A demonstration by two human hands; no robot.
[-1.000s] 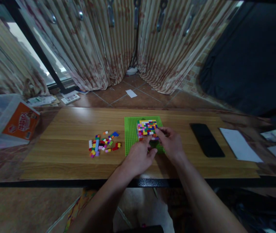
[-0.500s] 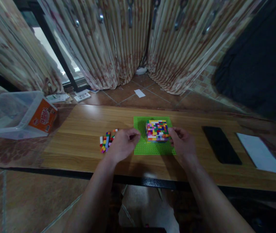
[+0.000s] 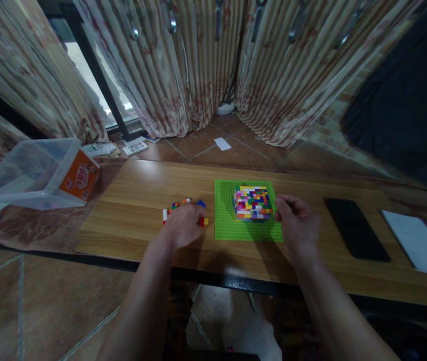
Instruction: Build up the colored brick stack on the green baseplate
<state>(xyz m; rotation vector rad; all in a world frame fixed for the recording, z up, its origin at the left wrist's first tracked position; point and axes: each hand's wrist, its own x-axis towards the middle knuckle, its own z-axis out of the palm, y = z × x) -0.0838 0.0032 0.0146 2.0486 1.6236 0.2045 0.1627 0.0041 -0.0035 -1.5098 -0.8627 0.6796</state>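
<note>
A block of many-coloured toy bricks (image 3: 253, 203), several layers high, stands on a green baseplate (image 3: 223, 230). Left of the plate, my left hand (image 3: 185, 225) is over a pile of loose bricks (image 3: 175, 205). Its fingers point down among them, and the back of the hand hides the fingertips and part of the pile. A blue brick (image 3: 200, 203) and a yellow one (image 3: 206, 221) show beside the fingers. My right hand (image 3: 299, 223) is by the plate's right edge, close to the block, thumb and fingers closed together; whatever they may pinch is too small to make out.
The wooden table (image 3: 116, 220) carries a black phone-like slab (image 3: 356, 228) and white paper (image 3: 420, 240) on the right. At the far left stands a clear plastic bin (image 3: 44, 175) with an orange label. Curtains (image 3: 183, 75) hang behind the table, above a tiled floor.
My left hand has moved from the plate's left edge to the loose bricks. My right hand has drawn slightly away from the block. The whole view has shifted a little.
</note>
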